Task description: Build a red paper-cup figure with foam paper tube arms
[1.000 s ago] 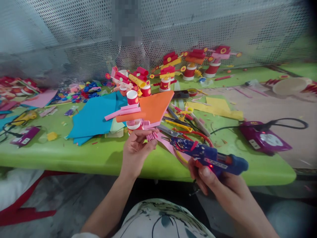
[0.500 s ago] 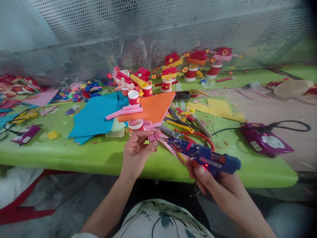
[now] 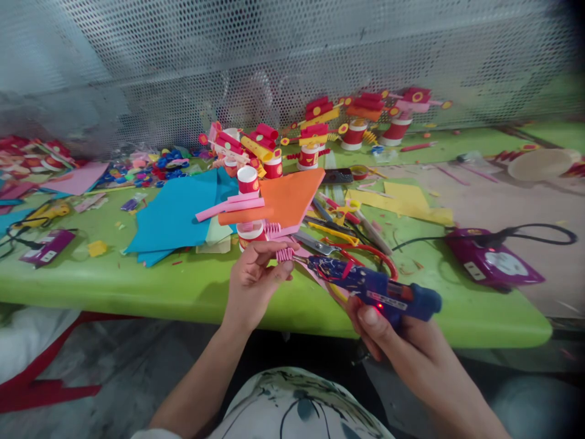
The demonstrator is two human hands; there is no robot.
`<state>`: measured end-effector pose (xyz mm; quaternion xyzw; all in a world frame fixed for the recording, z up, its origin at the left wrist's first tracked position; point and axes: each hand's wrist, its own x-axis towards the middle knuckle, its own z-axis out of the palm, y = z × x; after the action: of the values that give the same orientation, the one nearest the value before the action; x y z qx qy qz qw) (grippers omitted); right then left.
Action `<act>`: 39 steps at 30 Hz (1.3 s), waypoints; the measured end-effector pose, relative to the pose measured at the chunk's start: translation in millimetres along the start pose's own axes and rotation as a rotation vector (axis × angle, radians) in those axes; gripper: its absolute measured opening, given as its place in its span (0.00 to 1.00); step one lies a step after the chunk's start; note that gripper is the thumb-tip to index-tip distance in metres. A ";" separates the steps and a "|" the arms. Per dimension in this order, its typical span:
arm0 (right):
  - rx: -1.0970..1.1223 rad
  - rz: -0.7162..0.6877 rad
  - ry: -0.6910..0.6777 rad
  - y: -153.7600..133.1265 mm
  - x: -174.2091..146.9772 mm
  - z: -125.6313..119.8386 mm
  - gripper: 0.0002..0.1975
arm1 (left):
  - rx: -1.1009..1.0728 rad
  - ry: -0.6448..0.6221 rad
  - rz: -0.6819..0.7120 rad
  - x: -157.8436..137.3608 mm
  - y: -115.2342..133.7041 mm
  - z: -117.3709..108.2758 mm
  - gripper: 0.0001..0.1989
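Between the thumb and fingers of my left hand [image 3: 256, 280] is a small pink folded paper spring [image 3: 284, 255]. My right hand [image 3: 397, 335] grips a blue glue gun [image 3: 365, 281] by its handle, a red light glowing on its side. The gun's metal nozzle points left and meets the right end of the spring, or nearly so; I cannot tell if they touch. Just beyond my left hand stands a red-and-white paper cup [image 3: 250, 234] with pink and orange paper rolls [image 3: 244, 216] above it. Another pink spring shows at that cup's right side.
Scissors with red handles [image 3: 381, 259] lie behind the glue gun. Blue paper sheets [image 3: 176, 210] and an orange sheet [image 3: 292, 198] spread around the cup. Finished-looking cup figures [image 3: 395, 128] line the back near the perforated metal panel. A purple power socket [image 3: 496, 259] with a black cable sits right.
Almost nothing differs. The glue gun and the pink spring have shifted very slightly relative to each other, and the whole view has moved a touch.
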<state>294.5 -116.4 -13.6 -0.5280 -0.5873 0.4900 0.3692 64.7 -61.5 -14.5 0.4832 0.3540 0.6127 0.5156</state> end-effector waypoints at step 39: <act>-0.014 -0.067 0.026 -0.4 -1.2 -2.7 0.26 | -0.067 -0.009 -0.079 2.9 -1.3 -1.1 0.10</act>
<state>297.1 -117.0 -12.5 -0.5170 -0.6033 0.4662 0.3892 64.0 -58.3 -15.4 0.4538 0.3499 0.6011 0.5570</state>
